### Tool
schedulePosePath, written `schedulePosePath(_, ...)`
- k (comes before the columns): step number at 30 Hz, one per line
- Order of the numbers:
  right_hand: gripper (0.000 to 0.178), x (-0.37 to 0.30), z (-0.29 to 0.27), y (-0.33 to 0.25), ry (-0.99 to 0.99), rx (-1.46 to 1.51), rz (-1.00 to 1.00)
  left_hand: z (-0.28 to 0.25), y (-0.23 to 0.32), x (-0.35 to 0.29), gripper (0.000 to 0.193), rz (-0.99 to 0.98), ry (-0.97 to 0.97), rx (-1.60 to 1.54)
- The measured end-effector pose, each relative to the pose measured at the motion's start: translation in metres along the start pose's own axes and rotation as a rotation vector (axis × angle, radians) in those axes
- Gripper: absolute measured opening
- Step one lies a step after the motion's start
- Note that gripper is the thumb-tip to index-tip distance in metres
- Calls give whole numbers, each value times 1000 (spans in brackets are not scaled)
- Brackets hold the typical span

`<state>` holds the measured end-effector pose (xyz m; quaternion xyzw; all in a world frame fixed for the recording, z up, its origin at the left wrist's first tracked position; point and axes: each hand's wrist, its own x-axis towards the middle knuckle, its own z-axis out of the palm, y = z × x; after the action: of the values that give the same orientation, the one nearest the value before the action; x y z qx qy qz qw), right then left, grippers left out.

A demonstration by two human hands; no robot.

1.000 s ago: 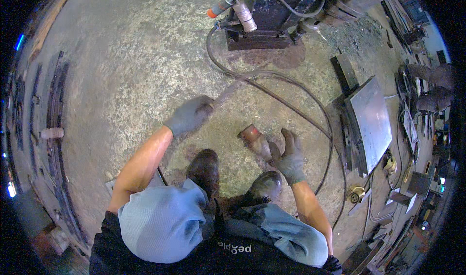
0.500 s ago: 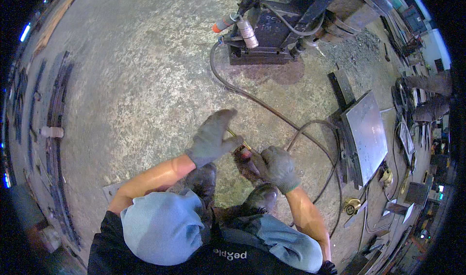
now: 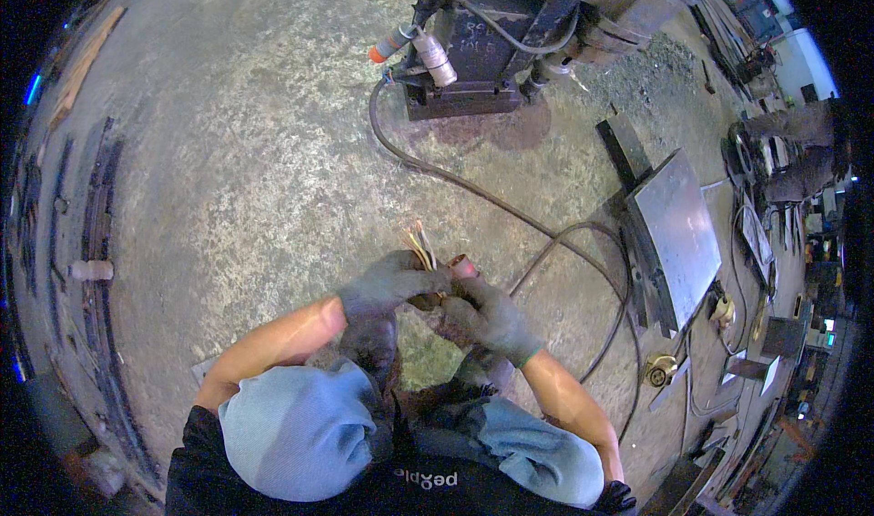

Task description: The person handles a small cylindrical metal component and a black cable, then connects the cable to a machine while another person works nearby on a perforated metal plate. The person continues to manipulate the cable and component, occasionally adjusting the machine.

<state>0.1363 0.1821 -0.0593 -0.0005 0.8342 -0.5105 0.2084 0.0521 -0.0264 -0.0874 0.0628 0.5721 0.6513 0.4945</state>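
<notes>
In front of my boots, my gloved hands are close together at the middle of the picture. My left hand point(image 3: 387, 284) is closed around a bundle of stripped cable wires point(image 3: 420, 246). Their thin pale, yellowish and dark ends fan out above its fingers. My right hand point(image 3: 496, 318), also in a grey glove, grips a short red-ended cylinder point(image 3: 462, 266) that looks hollow at its tip. Its lower part is hidden by my fingers. Where the wires join a cable is covered by the hands. A dark cable point(image 3: 473, 187) runs across the floor and loops beside my right hand.
A dark steel machine point(image 3: 473, 61) stands ahead, with a grey connector point(image 3: 435, 58) hanging on it. At right a flat metal plate point(image 3: 675, 238) lies on dark bars, near a yellowish power tool point(image 3: 661, 370). Long steel bars point(image 3: 100, 197) lie at left. Someone's legs point(image 3: 797, 152) show far right.
Both hands have come together, and the wire bundle now points up out of my left hand. The red-ended cylinder has been raised in my right hand. The view has shifted slightly.
</notes>
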Motion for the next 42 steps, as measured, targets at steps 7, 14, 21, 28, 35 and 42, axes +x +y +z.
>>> schedulePosePath(7,32,4,5,0,88,177,125,26,24,-3,24,-4,102,-243)
schedulePosePath(14,26,-1,18,1,311,-214,-25,17,6,11,34,79,157,250)
schedulePosePath(21,29,0,8,6,379,97,82,19,10,16,34,186,27,-304)
schedulePosePath(28,28,-4,12,2,321,231,221,19,8,2,40,137,-26,-500)
schedulePosePath(35,23,3,22,11,269,163,232,17,-7,14,28,179,-3,-215)
schedulePosePath(42,22,0,24,4,312,284,163,20,-14,17,30,185,82,-233)
